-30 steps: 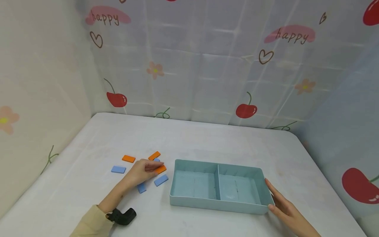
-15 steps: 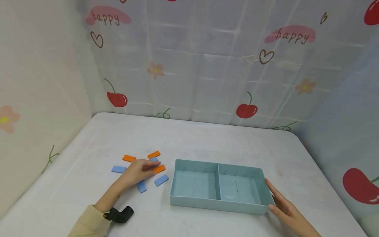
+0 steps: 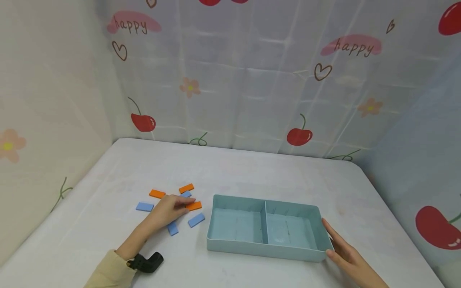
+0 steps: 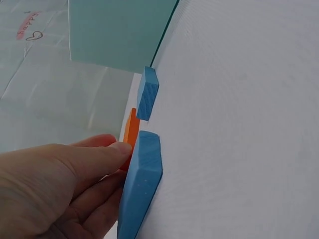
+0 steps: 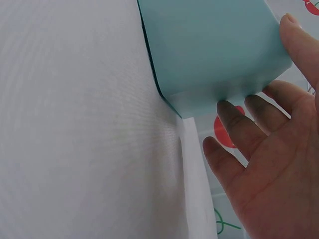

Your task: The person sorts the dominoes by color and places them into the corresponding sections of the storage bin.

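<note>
In the head view my left hand (image 3: 168, 212) pinches an orange block (image 3: 194, 206) lying on the table, thumb near and fingers beyond. The left wrist view shows the thumb against this orange block (image 4: 131, 130), beside a nearer blue block (image 4: 142, 179). Around the hand lie other flat blocks: blue ones to the left (image 3: 145, 207), right (image 3: 196, 220) and partly under the wrist (image 3: 173, 228). My right hand (image 3: 347, 256) holds the right end of a teal divided tray (image 3: 266, 250); in the right wrist view its fingertips touch the end wall, thumb at the rim.
Two orange blocks lie behind the left hand, one left (image 3: 157, 194) and one right (image 3: 186, 188), with a blue block (image 3: 185, 194) beside the latter. A divider (image 3: 265, 222) splits the tray into two compartments. A printed curtain (image 3: 234, 80) stands behind the white table (image 3: 234, 168).
My left hand has shifted slightly left with the orange block under its fingers. The upper orange and blue blocks have slid a little left. My right hand and the tray have stayed put.
</note>
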The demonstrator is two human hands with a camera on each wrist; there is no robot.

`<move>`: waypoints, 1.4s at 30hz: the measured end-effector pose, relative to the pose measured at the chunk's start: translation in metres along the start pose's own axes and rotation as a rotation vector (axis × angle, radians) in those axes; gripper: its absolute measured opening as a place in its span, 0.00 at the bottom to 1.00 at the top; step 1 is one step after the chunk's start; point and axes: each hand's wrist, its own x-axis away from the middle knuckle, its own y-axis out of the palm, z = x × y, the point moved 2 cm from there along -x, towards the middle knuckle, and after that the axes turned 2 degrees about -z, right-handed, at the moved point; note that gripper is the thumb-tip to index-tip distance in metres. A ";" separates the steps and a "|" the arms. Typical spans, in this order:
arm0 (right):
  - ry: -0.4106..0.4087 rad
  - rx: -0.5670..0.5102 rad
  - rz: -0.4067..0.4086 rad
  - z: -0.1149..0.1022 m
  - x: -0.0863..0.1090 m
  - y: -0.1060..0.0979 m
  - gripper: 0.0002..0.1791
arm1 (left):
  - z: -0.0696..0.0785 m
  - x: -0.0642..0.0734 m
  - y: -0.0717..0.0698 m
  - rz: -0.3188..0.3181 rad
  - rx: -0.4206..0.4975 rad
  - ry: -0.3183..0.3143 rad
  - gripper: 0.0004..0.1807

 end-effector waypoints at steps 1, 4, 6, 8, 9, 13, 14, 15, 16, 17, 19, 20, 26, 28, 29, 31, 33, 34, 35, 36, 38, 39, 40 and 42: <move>-0.002 -0.003 -0.002 0.000 0.000 0.000 0.34 | 0.000 0.000 0.001 0.008 0.004 -0.011 0.18; -0.010 -0.012 -0.006 0.001 0.000 0.000 0.34 | 0.001 0.000 0.001 0.032 0.023 -0.041 0.18; -0.005 -0.013 -0.008 0.001 0.000 0.000 0.34 | 0.002 -0.001 0.001 0.048 0.038 -0.063 0.18; 0.002 -0.010 -0.008 0.000 0.000 0.001 0.35 | 0.003 -0.001 0.002 0.063 0.048 -0.084 0.17; 0.002 -0.008 -0.007 0.000 0.000 0.001 0.35 | 0.003 -0.002 0.002 0.071 0.049 -0.091 0.17; -0.041 -0.012 -0.031 0.002 0.003 0.000 0.35 | 0.006 0.000 0.004 0.086 0.057 -0.113 0.15; -0.050 -0.018 -0.039 0.004 0.004 0.000 0.35 | 0.006 0.000 0.004 0.087 0.056 -0.116 0.15; -0.058 -0.029 -0.045 0.004 0.005 0.001 0.35 | 0.007 0.001 0.005 0.086 0.057 -0.117 0.14; -0.063 -0.036 -0.051 0.005 0.006 0.001 0.35 | 0.007 0.002 0.006 0.083 0.056 -0.117 0.14; -0.054 -0.040 -0.050 0.005 0.006 0.001 0.35 | 0.007 0.002 0.006 0.082 0.056 -0.115 0.14; -0.034 -0.045 -0.044 0.005 0.007 0.002 0.35 | 0.008 0.002 0.007 0.081 0.050 -0.109 0.14; -0.023 -0.044 -0.040 0.005 0.007 0.002 0.35 | 0.008 0.003 0.007 0.077 0.047 -0.105 0.14; -0.020 -0.027 -0.041 0.004 0.006 0.001 0.35 | 0.014 0.004 0.007 0.095 0.032 -0.126 0.14; -0.027 -0.031 -0.044 0.004 0.006 0.001 0.35 | 0.015 0.004 0.007 0.107 0.026 -0.141 0.14; -0.031 -0.031 -0.045 0.004 0.006 0.001 0.35 | 0.015 0.004 0.007 0.113 0.023 -0.152 0.14; -0.044 -0.035 -0.048 0.004 0.005 0.001 0.35 | 0.016 0.005 0.007 0.124 0.014 -0.167 0.13; -0.065 -0.036 -0.054 0.003 0.004 0.000 0.36 | 0.016 0.004 0.006 0.135 0.009 -0.176 0.13; -0.066 -0.038 -0.053 0.003 0.003 0.000 0.35 | 0.016 0.004 0.005 0.140 0.014 -0.180 0.13; -0.064 -0.040 -0.053 0.003 0.003 0.000 0.35 | 0.015 0.004 0.004 0.147 0.026 -0.185 0.12; -0.060 -0.041 -0.051 0.003 0.002 0.000 0.35 | 0.015 0.004 0.002 0.153 0.038 -0.187 0.12; -0.056 -0.034 -0.044 0.002 0.001 -0.001 0.35 | 0.016 0.002 -0.003 0.172 0.080 -0.194 0.12; -0.050 -0.030 -0.039 0.001 0.000 -0.001 0.35 | 0.017 0.001 -0.005 0.182 0.108 -0.192 0.12; -0.042 -0.026 -0.031 0.001 0.001 -0.001 0.35 | 0.018 0.000 -0.008 0.192 0.139 -0.194 0.11; -0.037 -0.017 -0.022 0.000 0.001 -0.001 0.35 | 0.023 -0.002 -0.013 0.204 0.183 -0.178 0.11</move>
